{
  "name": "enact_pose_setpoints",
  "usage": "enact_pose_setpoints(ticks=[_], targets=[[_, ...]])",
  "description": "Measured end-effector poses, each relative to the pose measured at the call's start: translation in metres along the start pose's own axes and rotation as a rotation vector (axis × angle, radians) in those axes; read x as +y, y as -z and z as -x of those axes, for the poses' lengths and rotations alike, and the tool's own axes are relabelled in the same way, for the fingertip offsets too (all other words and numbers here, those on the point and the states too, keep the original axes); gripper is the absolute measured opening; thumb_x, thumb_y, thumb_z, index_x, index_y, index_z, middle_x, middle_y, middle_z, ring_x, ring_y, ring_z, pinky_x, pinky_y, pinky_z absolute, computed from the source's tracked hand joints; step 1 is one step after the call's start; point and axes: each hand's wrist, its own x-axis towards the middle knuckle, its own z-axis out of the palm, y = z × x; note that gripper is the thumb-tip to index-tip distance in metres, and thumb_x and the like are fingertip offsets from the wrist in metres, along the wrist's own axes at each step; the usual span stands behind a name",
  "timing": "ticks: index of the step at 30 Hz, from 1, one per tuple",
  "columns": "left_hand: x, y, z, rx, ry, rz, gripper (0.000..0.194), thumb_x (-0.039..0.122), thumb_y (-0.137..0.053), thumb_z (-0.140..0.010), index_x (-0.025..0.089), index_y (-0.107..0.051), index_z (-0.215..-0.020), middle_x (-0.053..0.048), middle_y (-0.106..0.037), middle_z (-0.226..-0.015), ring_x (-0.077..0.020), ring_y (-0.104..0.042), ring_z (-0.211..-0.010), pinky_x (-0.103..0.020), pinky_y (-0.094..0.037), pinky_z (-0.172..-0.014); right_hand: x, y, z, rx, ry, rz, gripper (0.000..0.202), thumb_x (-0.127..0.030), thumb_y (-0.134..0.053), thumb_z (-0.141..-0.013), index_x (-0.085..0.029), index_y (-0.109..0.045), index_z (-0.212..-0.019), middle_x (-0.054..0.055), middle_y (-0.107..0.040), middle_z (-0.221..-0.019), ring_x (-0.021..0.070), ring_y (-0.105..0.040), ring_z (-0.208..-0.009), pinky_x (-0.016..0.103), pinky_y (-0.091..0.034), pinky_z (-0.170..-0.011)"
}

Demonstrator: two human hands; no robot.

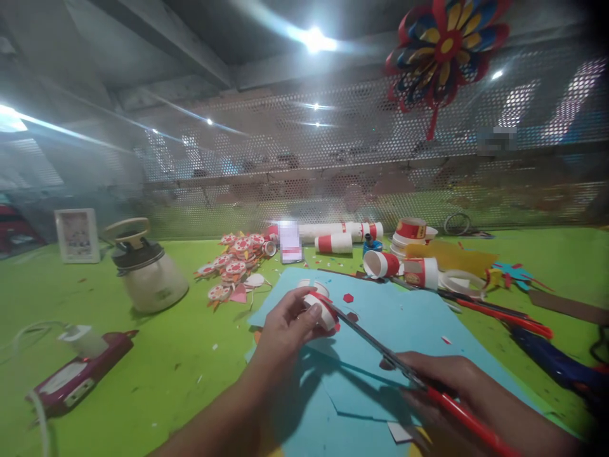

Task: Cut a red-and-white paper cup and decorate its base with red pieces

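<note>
My left hand (288, 320) pinches a small red and white piece of paper cup (321, 311) above the blue paper sheet (380, 298). In my right hand (450, 381) is a pair of long scissors (371, 339) with red handles, its fingers wrapped round the handle and pivot area. The blade tips reach the right edge of the cup piece, by the red band. A small red hexagon (349, 298) lies on the sheet just beyond the blades.
Paper cups (333, 244), a phone (290, 242) and decorated paper discs (234, 266) lie farther back on the green table. A jug (152, 279) and a power strip (78, 377) are at left. At right are red-handled scissors (509, 317) and a blue tool (547, 358).
</note>
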Motion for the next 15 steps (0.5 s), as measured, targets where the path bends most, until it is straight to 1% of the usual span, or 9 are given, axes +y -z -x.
enact_pose_setpoints(ticks=[3, 5, 8, 10, 11, 13, 14, 15], targets=[[0.001, -0.002, 0.000, -0.022, -0.018, 0.032, 0.029, 0.027, -0.071, -0.075, 0.016, -0.062, -0.100, -0.008, -0.063, -0.089, -0.0194, -0.062, -0.079, -0.040, -0.053, -0.078, 0.001, 0.002, 0.001, -0.022, -0.019, 0.004, 0.035, -0.048, -0.049, -0.087, -0.019, -0.069, -0.083, 0.001, -0.065, -0.066, 0.0149, -0.057, -0.057, 0.022, -0.044, -0.053], [0.002, -0.002, 0.001, -0.035, -0.027, 0.046, 0.027, 0.027, -0.071, -0.076, 0.016, -0.063, -0.099, -0.007, -0.062, -0.086, -0.0185, -0.061, -0.078, -0.039, -0.053, -0.078, 0.004, 0.002, 0.002, -0.026, -0.025, 0.003, 0.034, -0.050, -0.051, -0.085, -0.021, -0.069, -0.085, 0.001, -0.065, -0.065, 0.0151, -0.058, -0.056, 0.022, -0.044, -0.051], [0.004, -0.002, 0.002, -0.034, -0.026, 0.040, 0.028, 0.027, -0.071, -0.075, 0.016, -0.063, -0.099, -0.006, -0.062, -0.084, -0.0183, -0.061, -0.076, -0.039, -0.053, -0.076, 0.006, 0.000, 0.006, 0.080, 0.002, 0.014, 0.032, -0.052, -0.056, -0.080, -0.022, -0.069, -0.082, 0.001, -0.065, -0.062, 0.0160, -0.058, -0.055, 0.022, -0.044, -0.049], [0.004, -0.001, 0.003, -0.034, -0.016, 0.021, 0.029, 0.028, -0.071, -0.076, 0.016, -0.063, -0.100, -0.006, -0.062, -0.084, -0.0195, -0.062, -0.077, -0.038, -0.054, -0.074, 0.004, -0.001, 0.007, 0.137, 0.032, 0.035, 0.032, -0.051, -0.057, -0.080, -0.022, -0.069, -0.079, 0.001, -0.066, -0.063, 0.0159, -0.057, -0.055, 0.022, -0.044, -0.048], [0.004, -0.001, 0.003, -0.035, -0.013, 0.011, 0.029, 0.029, -0.071, -0.076, 0.016, -0.062, -0.101, -0.007, -0.063, -0.085, -0.0203, -0.063, -0.078, -0.038, -0.054, -0.074, 0.003, 0.000, 0.007, 0.133, 0.043, 0.054, 0.032, -0.050, -0.057, -0.081, -0.021, -0.068, -0.078, 0.001, -0.066, -0.064, 0.0157, -0.057, -0.055, 0.022, -0.044, -0.048], [0.004, -0.001, 0.004, -0.040, -0.006, -0.001, 0.031, 0.030, -0.071, -0.076, 0.015, -0.062, -0.102, -0.008, -0.064, -0.089, -0.0217, -0.064, -0.080, -0.039, -0.055, -0.073, -0.001, 0.001, 0.007, 0.080, 0.055, 0.102, 0.030, -0.046, -0.055, -0.084, -0.020, -0.067, -0.076, 0.001, -0.066, -0.066, 0.0148, -0.058, -0.056, 0.022, -0.044, -0.050], [0.004, -0.001, 0.004, -0.042, -0.005, -0.002, 0.032, 0.030, -0.071, -0.076, 0.015, -0.061, -0.103, -0.009, -0.064, -0.092, -0.0220, -0.064, -0.081, -0.039, -0.055, -0.073, -0.003, 0.002, 0.007, 0.080, 0.064, 0.124, 0.029, -0.044, -0.055, -0.085, -0.020, -0.067, -0.075, 0.000, -0.066, -0.065, 0.0144, -0.058, -0.056, 0.021, -0.044, -0.050], [0.004, -0.001, 0.004, -0.043, -0.006, 0.000, 0.032, 0.030, -0.071, -0.076, 0.015, -0.061, -0.103, -0.010, -0.065, -0.095, -0.0221, -0.064, -0.081, -0.039, -0.055, -0.073, -0.006, 0.002, 0.007, 0.106, 0.076, 0.142, 0.028, -0.043, -0.056, -0.084, -0.020, -0.067, -0.073, -0.001, -0.065, -0.064, 0.0140, -0.057, -0.055, 0.021, -0.044, -0.050]])
